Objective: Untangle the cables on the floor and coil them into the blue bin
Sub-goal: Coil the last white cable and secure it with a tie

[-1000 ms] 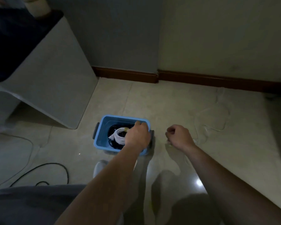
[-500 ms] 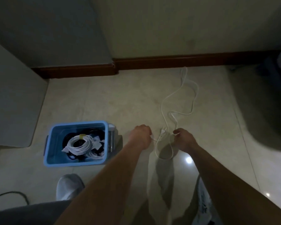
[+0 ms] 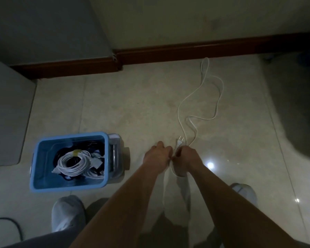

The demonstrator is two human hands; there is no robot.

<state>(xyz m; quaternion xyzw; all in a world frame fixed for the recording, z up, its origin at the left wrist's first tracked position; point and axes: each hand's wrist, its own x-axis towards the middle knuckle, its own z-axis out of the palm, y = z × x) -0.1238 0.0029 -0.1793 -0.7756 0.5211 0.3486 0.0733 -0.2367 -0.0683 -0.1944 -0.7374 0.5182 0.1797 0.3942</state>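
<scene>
A white cable snakes across the pale tiled floor from the skirting board down to my hands, and its plug shows just above them. My right hand grips the cable near the plug. My left hand is curled against it and pinches the same cable, knuckle to knuckle. The blue bin stands on the floor to the left and holds a coiled white cable with a yellow tie over dark cables.
A dark wooden skirting board runs along the wall. A grey cabinet side stands at left. My shoes are near the bin, and a black cable loops at the bottom left. A dark shadowed area fills the right.
My left hand left the bin and came across to the white cable. Both hands have closed in on the cable near its plug, and the view has swung to the right.
</scene>
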